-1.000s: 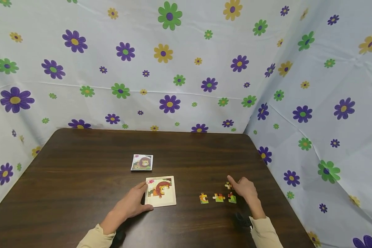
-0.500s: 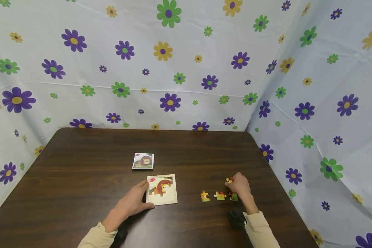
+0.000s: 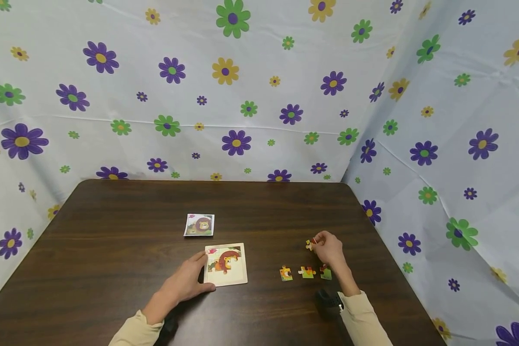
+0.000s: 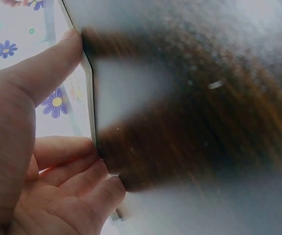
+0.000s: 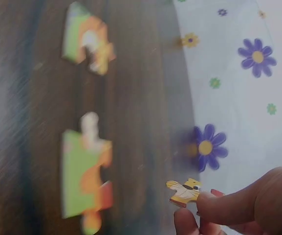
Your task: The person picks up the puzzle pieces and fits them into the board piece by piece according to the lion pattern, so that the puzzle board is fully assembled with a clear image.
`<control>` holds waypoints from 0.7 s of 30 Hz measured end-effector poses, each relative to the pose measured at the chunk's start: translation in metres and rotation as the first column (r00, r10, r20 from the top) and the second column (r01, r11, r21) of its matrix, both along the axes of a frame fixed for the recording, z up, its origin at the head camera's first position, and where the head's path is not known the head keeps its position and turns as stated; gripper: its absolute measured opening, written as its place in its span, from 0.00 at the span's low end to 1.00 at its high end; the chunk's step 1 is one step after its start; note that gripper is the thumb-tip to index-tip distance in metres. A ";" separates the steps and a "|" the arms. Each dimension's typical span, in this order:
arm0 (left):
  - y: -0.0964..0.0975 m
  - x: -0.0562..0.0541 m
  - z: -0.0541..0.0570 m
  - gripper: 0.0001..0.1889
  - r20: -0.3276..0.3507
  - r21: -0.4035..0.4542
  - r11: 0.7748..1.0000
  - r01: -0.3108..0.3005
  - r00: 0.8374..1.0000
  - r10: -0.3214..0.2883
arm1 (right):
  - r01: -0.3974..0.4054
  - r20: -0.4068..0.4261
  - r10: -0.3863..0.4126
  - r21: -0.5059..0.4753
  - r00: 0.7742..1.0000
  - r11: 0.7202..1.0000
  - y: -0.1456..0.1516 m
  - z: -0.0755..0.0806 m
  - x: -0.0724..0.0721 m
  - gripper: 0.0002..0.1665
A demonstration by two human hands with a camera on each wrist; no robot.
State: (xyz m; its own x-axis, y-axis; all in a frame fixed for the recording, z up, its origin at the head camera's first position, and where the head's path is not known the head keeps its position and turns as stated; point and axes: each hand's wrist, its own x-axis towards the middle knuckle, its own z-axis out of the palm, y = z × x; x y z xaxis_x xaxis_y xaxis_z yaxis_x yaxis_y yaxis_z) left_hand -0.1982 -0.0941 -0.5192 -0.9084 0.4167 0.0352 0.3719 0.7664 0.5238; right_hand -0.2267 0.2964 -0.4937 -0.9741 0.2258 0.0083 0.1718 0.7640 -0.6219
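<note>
A square wooden puzzle tray (image 3: 241, 276) with part of a lion picture fitted lies on the table. My left hand (image 3: 183, 281) holds its left side, thumb at the near corner and fingers along the edge. In the left wrist view the fingertips (image 4: 112, 188) touch the tray's rim (image 4: 93, 107). My right hand (image 3: 330, 250) pinches a yellow and red jigsaw piece (image 5: 184, 191) between thumb and fingers, raised off the table. Nearer me lie three loose pieces: an orange one (image 3: 286, 273), an orange-green one (image 3: 307, 272) and a green one (image 3: 326, 273) partly behind the right wrist.
A small picture card (image 3: 200, 225) showing the same lion lies beyond the tray. The dark wooden table (image 3: 112, 240) meets a white flowered cloth (image 3: 251, 86) at its back and right side.
My right hand has gripped the far jigsaw piece, lifted it and shifted slightly left and away from me. The left hand stays on the tray.
</note>
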 end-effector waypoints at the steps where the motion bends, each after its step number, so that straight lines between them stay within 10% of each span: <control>1: 0.000 0.000 0.000 0.42 -0.002 0.001 1.000 0.000 1.000 0.000 | -0.007 -0.005 0.007 -0.007 1.000 1.000 -0.002 0.002 -0.002 0.06; 21: 0.000 0.001 -0.002 0.41 0.011 0.013 1.000 -0.014 1.000 0.014 | -0.216 -0.031 0.214 -0.104 0.976 0.971 -0.062 0.005 -0.014 0.06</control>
State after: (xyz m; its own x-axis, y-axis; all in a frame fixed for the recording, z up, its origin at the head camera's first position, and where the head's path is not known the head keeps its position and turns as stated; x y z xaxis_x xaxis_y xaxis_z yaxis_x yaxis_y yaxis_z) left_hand -0.1970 -0.0936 -0.5215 -0.9145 0.4033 0.0303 0.3551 0.7648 0.5375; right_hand -0.2407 0.2347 -0.4886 -0.9998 0.0119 0.0150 -0.0021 0.7113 -0.7029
